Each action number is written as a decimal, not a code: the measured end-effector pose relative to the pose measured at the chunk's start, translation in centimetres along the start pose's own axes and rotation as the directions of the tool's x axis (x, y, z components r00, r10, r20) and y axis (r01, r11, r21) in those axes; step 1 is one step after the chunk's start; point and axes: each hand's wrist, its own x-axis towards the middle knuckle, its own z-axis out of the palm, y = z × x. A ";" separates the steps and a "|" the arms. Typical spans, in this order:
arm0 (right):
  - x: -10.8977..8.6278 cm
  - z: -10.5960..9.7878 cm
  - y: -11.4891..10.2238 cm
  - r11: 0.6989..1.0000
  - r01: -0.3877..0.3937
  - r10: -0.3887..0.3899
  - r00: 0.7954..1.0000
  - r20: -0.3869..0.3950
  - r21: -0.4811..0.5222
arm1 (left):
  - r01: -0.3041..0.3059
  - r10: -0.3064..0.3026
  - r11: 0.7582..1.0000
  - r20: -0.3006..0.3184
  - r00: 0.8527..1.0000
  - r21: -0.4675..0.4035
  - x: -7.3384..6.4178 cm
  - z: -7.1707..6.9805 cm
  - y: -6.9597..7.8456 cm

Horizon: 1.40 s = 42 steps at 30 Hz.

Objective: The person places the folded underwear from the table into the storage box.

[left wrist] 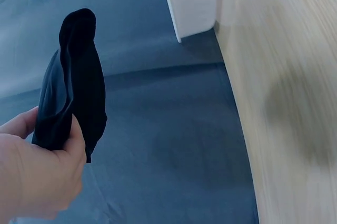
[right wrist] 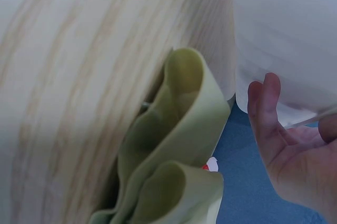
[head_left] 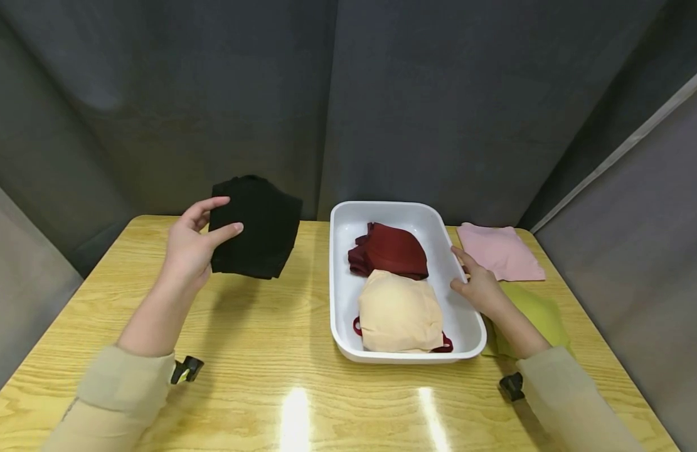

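Observation:
My left hand (head_left: 191, 248) pinches a folded black garment (head_left: 258, 229) by its left edge, thumb on the near face, and holds it above the table. In the left wrist view the black garment (left wrist: 87, 84) appears edge-on, its layers folded together. My right hand (head_left: 485, 292) grips the right rim of a white plastic tray (head_left: 338, 282). From the right wrist, fingers (right wrist: 266, 100) show against the tray's outer wall. Inside the tray lie a dark red garment (head_left: 396, 251) with a moulded cup and, nearer me, a folded beige garment (head_left: 401, 314). Dark red loops poke out beneath the beige one.
Right of the tray, a pink folded garment (head_left: 500, 251) lies at the back. A yellow-green one (head_left: 537, 314) lies in front of it, partly behind my right forearm. Grey curtains (head_left: 212, 94) enclose the wooden table (head_left: 258, 376) at the back and sides.

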 end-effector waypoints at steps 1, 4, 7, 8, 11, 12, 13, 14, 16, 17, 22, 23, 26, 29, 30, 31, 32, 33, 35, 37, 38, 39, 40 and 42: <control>0.0 0.0 0.0 1.000 -0.001 0.001 1.000 0.002 0.001 | -0.004 0.004 1.000 0.005 1.000 -0.028 0.0 0.2 0.1; 0.1 0.0 -0.1 1.000 -0.005 0.005 1.000 0.008 0.006 | -0.016 0.019 0.994 0.023 1.000 -0.112 -0.2 0.9 0.2; 0.1 0.0 -0.1 1.000 -0.007 0.007 1.000 0.010 0.008 | -0.020 0.028 0.982 0.037 0.999 -0.188 -0.5 1.5 0.4; 0.2 0.0 0.0 1.000 -0.007 0.007 1.000 0.010 0.008 | -0.023 0.031 0.980 0.037 0.999 -0.197 -0.5 1.7 0.5; 0.3 0.1 0.0 1.000 -0.009 0.009 1.000 0.012 0.007 | -0.029 0.038 0.978 0.039 0.999 -0.206 -0.7 2.3 0.6; 0.3 0.1 0.0 1.000 -0.011 0.011 1.000 0.014 0.008 | -0.031 0.041 0.978 0.041 0.998 -0.206 -0.8 2.6 0.7; 0.3 0.1 0.0 1.000 -0.013 0.012 1.000 0.015 0.008 | -0.034 0.043 0.978 0.043 0.998 -0.204 -0.8 2.8 0.7; 0.3 0.1 0.0 1.000 -0.012 0.012 1.000 0.015 0.007 | -0.038 0.048 0.978 0.047 0.998 -0.204 -0.8 3.0 0.8; 0.4 0.1 0.0 1.000 -0.010 0.010 1.000 0.014 0.005 | -0.045 0.057 0.976 0.054 0.997 -0.211 -0.8 3.4 0.9; 0.4 0.1 0.0 1.000 -0.011 0.011 1.000 0.014 0.004 | -0.048 0.062 0.975 0.058 0.996 -0.219 -0.8 3.7 0.9; 0.5 0.2 0.1 1.000 -0.011 0.011 1.000 0.013 0.004 | -0.068 0.084 0.974 0.063 0.994 -0.217 -0.9 5.0 1.1; 0.5 0.2 0.2 1.000 -0.012 0.012 1.000 0.014 0.005 | -0.072 0.087 0.975 0.066 0.994 -0.211 -0.9 5.3 1.2; 0.5 0.2 0.2 1.000 -0.005 0.005 1.000 0.014 0.003 | -0.072 0.090 0.977 0.082 0.993 -0.200 -0.9 6.1 1.2; 0.5 0.2 0.3 1.000 -0.002 0.002 1.000 0.014 0.000 | -0.070 0.090 0.980 0.099 0.991 -0.188 -1.1 6.8 1.1; 0.5 0.1 0.3 1.000 0.000 0.000 1.000 0.014 -0.001 | -0.069 0.090 0.980 0.105 0.990 -0.187 -1.1 7.1 1.1; 0.5 0.1 0.3 1.000 0.000 0.000 1.000 0.014 -0.001 | -0.072 0.094 0.980 0.112 0.989 -0.185 -1.2 7.3 1.0; 0.5 0.1 0.3 1.000 0.000 0.000 1.000 0.015 -0.001 | -0.077 0.099 0.980 0.118 0.988 -0.183 -1.2 7.5 1.0; 0.5 0.1 0.3 1.000 -0.001 0.001 1.000 0.016 -0.001 | -0.080 0.103 0.980 0.121 0.987 -0.181 -1.3 7.8 1.0; 0.5 0.1 0.3 1.000 -0.004 0.004 1.000 0.016 0.001 | -0.089 0.114 0.979 0.131 0.985 -0.185 -1.3 8.2 0.9; 0.5 0.1 0.3 1.000 -0.007 0.007 1.000 0.016 0.004 | -0.097 0.125 0.977 0.140 0.982 -0.191 -1.4 8.6 0.8; 0.5 0.1 0.3 1.000 -0.008 0.008 1.000 0.016 0.005 | -0.100 0.129 0.976 0.144 0.981 -0.195 -1.4 8.8 0.8; 0.5 0.1 0.3 1.000 -0.009 0.009 1.000 0.016 0.006 | -0.101 0.132 0.975 0.149 0.980 -0.200 -1.4 9.0 0.7; 0.5 0.1 0.3 1.000 -0.010 0.010 1.000 0.015 0.008 | -0.103 0.136 0.973 0.153 0.979 -0.205 -1.4 9.2 0.7; 0.5 0.1 0.3 1.000 -0.011 0.010 1.000 0.014 0.010 | -0.107 0.143 0.970 0.160 0.977 -0.217 -1.4 9.6 0.7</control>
